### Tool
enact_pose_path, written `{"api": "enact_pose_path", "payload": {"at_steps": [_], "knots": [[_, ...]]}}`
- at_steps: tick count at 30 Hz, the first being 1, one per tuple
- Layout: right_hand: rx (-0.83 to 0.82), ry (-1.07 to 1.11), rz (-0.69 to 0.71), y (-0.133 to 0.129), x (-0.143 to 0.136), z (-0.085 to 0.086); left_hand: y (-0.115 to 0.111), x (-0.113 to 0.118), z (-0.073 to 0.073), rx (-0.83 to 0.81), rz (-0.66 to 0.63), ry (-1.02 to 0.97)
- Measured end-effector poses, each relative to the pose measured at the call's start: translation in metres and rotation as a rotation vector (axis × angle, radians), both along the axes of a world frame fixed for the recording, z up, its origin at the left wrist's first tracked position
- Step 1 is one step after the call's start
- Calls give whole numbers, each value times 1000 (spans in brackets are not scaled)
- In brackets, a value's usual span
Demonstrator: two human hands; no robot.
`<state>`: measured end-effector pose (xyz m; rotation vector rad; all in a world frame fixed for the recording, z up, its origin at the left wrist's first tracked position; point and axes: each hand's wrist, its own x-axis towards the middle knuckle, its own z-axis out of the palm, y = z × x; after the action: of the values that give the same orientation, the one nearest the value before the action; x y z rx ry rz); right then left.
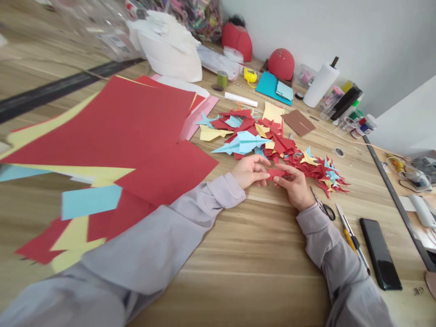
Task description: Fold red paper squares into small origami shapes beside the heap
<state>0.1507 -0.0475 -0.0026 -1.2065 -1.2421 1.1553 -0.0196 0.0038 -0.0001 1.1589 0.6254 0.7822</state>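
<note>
Between my two hands is a small piece of red paper [276, 173], held just above the wooden table. My left hand [251, 171] pinches its left end between thumb and fingers. At its right end, my right hand [293, 184] grips with the thumb in front and the fingers behind. Right beyond my hands lies a pile of folded red paper pieces [284, 146], mixed with yellow and blue ones. A light blue paper plane [243, 143] rests on that pile, and a yellow folded star shape [309, 158] lies farther right.
Large red sheets [146, 122] spread across the left, over yellow and blue paper. Black-handled scissors [327, 210], utility knives [352, 238] and a black phone [380, 254] lie on the right. Along the back stand a yellow tape measure [250, 75], a white roll [320, 85] and paint jars [364, 128].
</note>
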Motion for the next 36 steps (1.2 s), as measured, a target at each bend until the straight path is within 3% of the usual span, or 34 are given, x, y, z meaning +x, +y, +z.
{"api": "enact_pose_path", "payload": {"at_steps": [7,9,11,14,16,18,23,28,32,36], "knots": [[-16,-11,-48,1,-1,1,-6,5,-4,63,128,48],[-25,7,-70,2,-3,2,-10,7,-6,273,256,94],[-36,13,-87,2,-4,2,-15,7,-8,628,374,195],[-32,-27,-91,2,-4,2,-20,8,-9,1094,417,374],[-13,-75,-73,2,-4,2,-21,9,-10,1249,418,493],[12,-126,-47,1,-4,3,-20,10,-12,1302,432,574],[55,-153,15,-5,-10,11,-16,9,-17,1205,449,537],[77,-123,84,-10,-13,15,-12,6,-15,822,552,437],[58,-135,31,-7,-9,8,-10,8,-10,520,605,340],[20,-80,-64,-2,-9,2,-11,10,-6,386,584,244]]}}
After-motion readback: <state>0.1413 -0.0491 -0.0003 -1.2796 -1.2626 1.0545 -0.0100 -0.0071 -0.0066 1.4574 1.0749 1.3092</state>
